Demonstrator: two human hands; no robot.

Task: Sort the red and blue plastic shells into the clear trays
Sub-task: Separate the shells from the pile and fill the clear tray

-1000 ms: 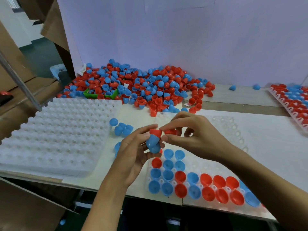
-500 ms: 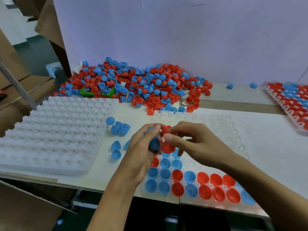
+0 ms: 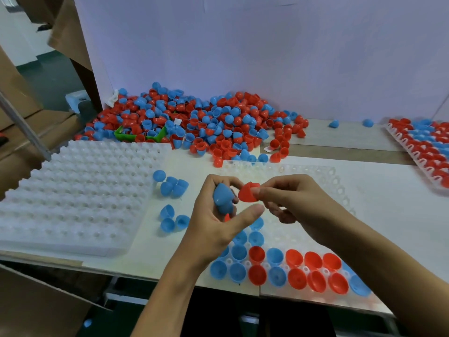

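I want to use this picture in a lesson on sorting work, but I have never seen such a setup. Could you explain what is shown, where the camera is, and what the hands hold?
No machine here: a person works bare-handed, and the one camera sits on their head, looking down. The left hand grips blue shells; the right hand pinches one red shell. Below them lies a clear tray, its near rows partly filled with red and blue shells. A mixed pile of shells lies at the back of the table. An upturned white tray lies at the left, loose blue shells beside it, and a filled tray at the far right.
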